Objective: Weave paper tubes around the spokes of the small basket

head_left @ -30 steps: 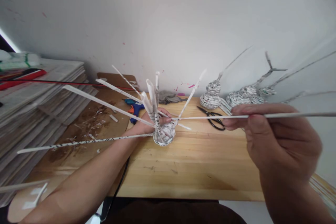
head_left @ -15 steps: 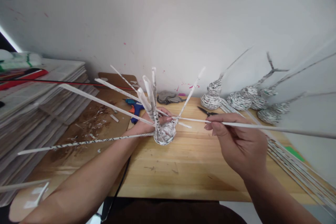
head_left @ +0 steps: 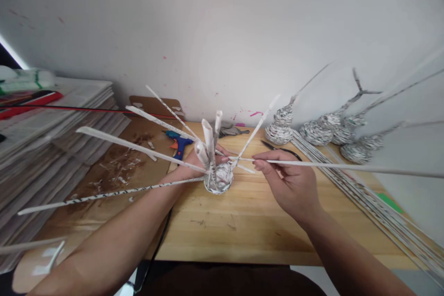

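Note:
A small basket woven from rolled paper tubes (head_left: 219, 182) is held above the wooden table, several stiff paper spokes fanning out of it to the left, up and right. My left hand (head_left: 222, 155) grips its far rim, fingers partly hidden behind the upright spokes. From that rim a long white paper tube (head_left: 333, 165) runs right, past the picture's edge. My right hand (head_left: 289, 178) pinches this tube between thumb and fingers, a short way from the basket.
Gourd-shaped woven paper pieces (head_left: 279, 125) stand along the wall at right, beside a bundle of paper tubes (head_left: 360, 194). Behind my right hand lie black scissors (head_left: 268, 145). A blue glue gun (head_left: 179, 143) and grey cloth (head_left: 234, 129) lie farther back. Stacked newspapers (head_left: 86, 120) rise at left.
My right hand has slid left along the tube, closer to the basket. The basket has tilted slightly, its upright spokes shifting right and lower. My left hand keeps its grip.

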The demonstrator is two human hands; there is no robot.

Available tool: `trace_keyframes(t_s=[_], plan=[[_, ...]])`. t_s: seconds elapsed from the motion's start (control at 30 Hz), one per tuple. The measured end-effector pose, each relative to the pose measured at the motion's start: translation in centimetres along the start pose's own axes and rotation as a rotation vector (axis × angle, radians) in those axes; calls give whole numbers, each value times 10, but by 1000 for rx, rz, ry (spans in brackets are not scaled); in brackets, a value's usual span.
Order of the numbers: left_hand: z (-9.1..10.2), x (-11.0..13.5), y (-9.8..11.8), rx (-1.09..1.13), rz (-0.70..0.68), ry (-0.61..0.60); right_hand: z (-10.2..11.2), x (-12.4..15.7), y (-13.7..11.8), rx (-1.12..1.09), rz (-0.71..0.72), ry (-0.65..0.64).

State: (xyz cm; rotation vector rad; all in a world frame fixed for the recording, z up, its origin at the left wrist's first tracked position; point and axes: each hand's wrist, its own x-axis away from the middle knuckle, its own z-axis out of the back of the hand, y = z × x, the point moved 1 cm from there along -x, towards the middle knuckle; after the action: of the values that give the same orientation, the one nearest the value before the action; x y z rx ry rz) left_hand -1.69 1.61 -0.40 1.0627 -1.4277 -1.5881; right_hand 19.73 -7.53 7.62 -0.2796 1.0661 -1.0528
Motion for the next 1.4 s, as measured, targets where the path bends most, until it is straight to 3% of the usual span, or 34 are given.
trace_keyframes(t_s=[0.33,0.6,0.93,1.17,1.3,1.4], plan=[[-1,0,4,57,8,43,-13,1,4,-42,-80,41],[0,-1,-2,8,-23,29,-21,1,6,20,-13,29],[1,4,8,-26,-10,25,-22,-1,4,45,11,27],[0,3,11,103,6,61,-27,-4,2,28,-38,13],[6,0,8,125,14,50,-29,-9,1,-52,-106,-70],[16,-2,12,142,-13,124,-31,-16,6,-183,-157,-83]])
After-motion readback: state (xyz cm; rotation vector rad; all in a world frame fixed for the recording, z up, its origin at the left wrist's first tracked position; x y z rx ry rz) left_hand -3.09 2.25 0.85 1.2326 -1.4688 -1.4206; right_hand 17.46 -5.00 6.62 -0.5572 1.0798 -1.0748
